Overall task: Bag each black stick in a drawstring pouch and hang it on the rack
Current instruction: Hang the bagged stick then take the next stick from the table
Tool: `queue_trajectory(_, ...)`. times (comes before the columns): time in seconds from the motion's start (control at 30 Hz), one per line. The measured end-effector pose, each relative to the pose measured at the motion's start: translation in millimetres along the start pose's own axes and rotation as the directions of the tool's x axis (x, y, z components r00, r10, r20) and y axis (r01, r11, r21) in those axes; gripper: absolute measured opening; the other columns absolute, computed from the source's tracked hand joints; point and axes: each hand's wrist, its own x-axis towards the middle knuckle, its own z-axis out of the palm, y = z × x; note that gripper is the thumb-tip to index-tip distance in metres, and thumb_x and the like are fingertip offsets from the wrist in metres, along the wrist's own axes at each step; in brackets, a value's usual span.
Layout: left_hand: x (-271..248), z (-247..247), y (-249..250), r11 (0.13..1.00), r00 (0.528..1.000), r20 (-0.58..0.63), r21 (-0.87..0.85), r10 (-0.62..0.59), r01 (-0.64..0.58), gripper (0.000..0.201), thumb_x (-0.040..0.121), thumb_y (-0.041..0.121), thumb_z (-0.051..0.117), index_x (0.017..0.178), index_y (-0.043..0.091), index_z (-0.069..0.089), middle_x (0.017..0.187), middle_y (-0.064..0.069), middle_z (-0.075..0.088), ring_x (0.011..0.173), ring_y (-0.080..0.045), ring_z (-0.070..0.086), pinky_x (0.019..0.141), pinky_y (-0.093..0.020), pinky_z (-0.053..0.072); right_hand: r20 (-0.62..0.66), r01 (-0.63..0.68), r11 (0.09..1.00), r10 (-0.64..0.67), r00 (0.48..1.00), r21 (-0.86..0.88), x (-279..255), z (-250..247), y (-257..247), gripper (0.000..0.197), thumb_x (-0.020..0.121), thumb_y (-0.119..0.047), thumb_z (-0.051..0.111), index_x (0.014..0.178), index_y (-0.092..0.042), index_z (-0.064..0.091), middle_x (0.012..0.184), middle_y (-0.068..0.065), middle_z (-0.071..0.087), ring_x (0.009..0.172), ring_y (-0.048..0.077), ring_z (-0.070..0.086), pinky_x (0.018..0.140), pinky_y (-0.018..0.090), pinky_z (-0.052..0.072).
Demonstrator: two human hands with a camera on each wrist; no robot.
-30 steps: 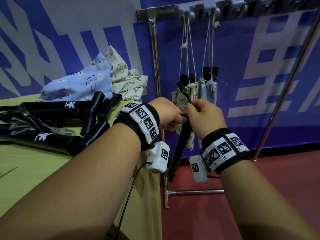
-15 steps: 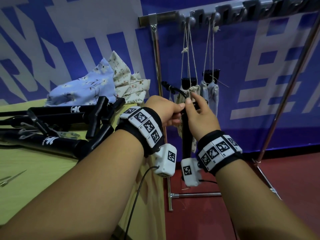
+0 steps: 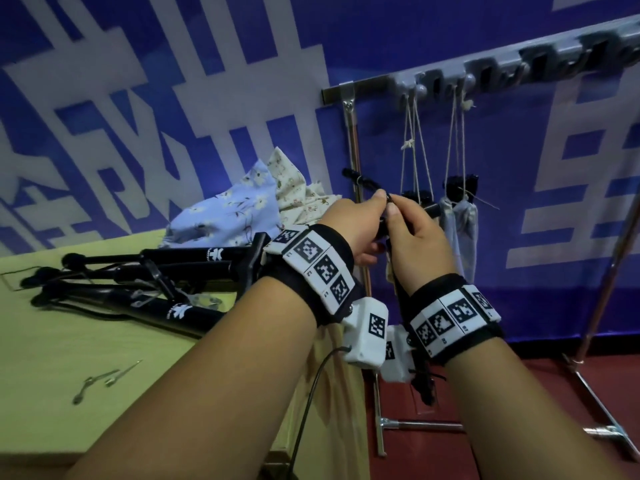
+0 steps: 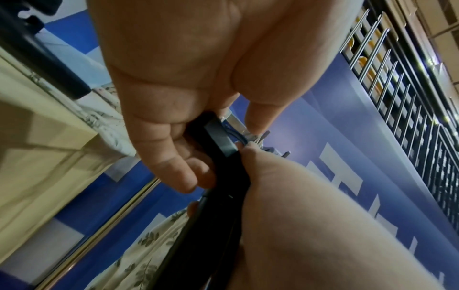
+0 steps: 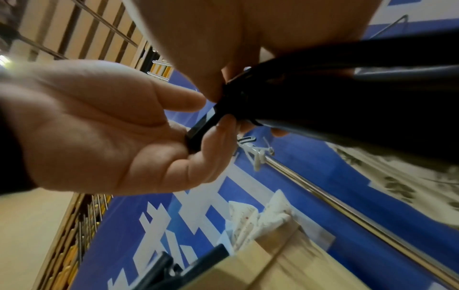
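Note:
Both hands hold one black stick [image 3: 403, 299] upright just off the table's right edge, in front of the rack [image 3: 367, 85]. My left hand [image 3: 377, 202] pinches its top end, where a black strap [image 3: 360, 178] sticks out to the upper left. My right hand [image 3: 394, 211] grips the shaft [image 4: 218, 225] just below; the stick's lower end [image 3: 424, 386] hangs past my right wrist. In the right wrist view the left fingers [image 5: 223, 127] curl round the black top piece [image 5: 206, 121]. Two filled pouches hang by strings from the rack: a cream floral one [image 4: 139, 245], mostly hidden behind my hands, and a pale blue one [image 3: 462, 223].
Several more black sticks [image 3: 156, 271] lie piled on the yellow table [image 3: 52, 393] to the left. Behind them is a heap of floral pouches [image 3: 242, 209]. Small metal pins [image 3: 104, 379] lie near the front. The rack's slanted right leg [image 3: 609, 268] stands on red floor.
Both hands have risen with the stick toward the rack. The stick has swung from tilted to nearly upright, and its strap now pokes out to the upper left.

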Motion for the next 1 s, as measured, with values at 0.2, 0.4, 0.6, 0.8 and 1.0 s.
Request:
queue_trajectory(0.2, -1, -50, 32, 0.999, 0.999, 0.047, 0.042, 0.028, -0.03, 0.056, 0.1, 0.061, 0.05, 0.113, 0.008, 0.065, 0.092, -0.01, 0.076, 0.074, -0.025, 0.071, 0.071, -0.039, 0.063, 0.03, 0.072, 0.997, -0.072, 0.997, 0.022, 16, 21, -33, 0.027, 0.108, -0.039, 0.057, 0.128, -0.039, 0.074, 0.116, -0.02, 0.077, 0.111, -0.002, 0.069, 0.101, 0.032, 0.056)
queue_trajectory(0.4, 4, -108, 61, 0.996, 0.999, 0.046, 0.084, -0.016, 0.012, 0.067, 0.101, 0.069, 0.038, 0.099, 0.006, 0.062, 0.097, -0.015, 0.077, 0.077, -0.028, 0.072, 0.073, -0.04, 0.06, 0.202, 0.08, 0.987, -0.051, 0.978, -0.141, 51, 56, -67, 0.022, 0.105, -0.046, 0.059, 0.118, -0.043, 0.076, 0.105, -0.015, 0.078, 0.102, 0.009, 0.072, 0.09, 0.032, 0.055)
queue_trajectory(0.6, 19, -169, 75, 0.98, 0.995, 0.008, 0.178, -0.097, 0.094, 0.059, 0.105, 0.06, 0.038, 0.108, 0.007, 0.063, 0.091, -0.009, 0.073, 0.073, -0.024, 0.074, 0.066, -0.033, 0.058, 0.247, 0.066, 0.968, -0.005, 0.969, -0.241, 82, 106, -84, 0.027, 0.104, -0.045, 0.057, 0.113, -0.033, 0.079, 0.099, -0.004, 0.079, 0.097, 0.023, 0.071, 0.089, 0.041, 0.056)
queue_trajectory(0.8, 41, -218, 61, 0.95, 0.989, -0.13, 0.294, -0.065, 0.101, 0.025, 0.103, 0.028, 0.056, 0.101, 0.005, 0.067, 0.089, -0.01, 0.07, 0.069, -0.024, 0.062, 0.063, -0.03, 0.052, 0.35, 0.112, 0.87, 0.074, 0.934, -0.481, 104, 151, -94, 0.029, 0.107, -0.044, 0.05, 0.116, -0.032, 0.075, 0.09, -0.005, 0.072, 0.085, 0.021, 0.067, 0.059, 0.025, 0.04)
queue_trajectory(1.0, 60, -226, 46, 0.585, 0.992, -0.121, 0.807, 0.033, 0.079, 0.037, 0.092, 0.026, 0.073, 0.12, 0.003, 0.07, 0.126, -0.01, 0.071, 0.111, -0.029, 0.069, 0.083, -0.035, 0.054, 0.372, 0.082, 0.813, 0.172, 0.912, -0.576, 117, 170, -95, 0.033, 0.109, -0.041, 0.046, 0.115, -0.027, 0.075, 0.094, 0.003, 0.074, 0.081, 0.025, 0.068, 0.06, 0.027, 0.047)
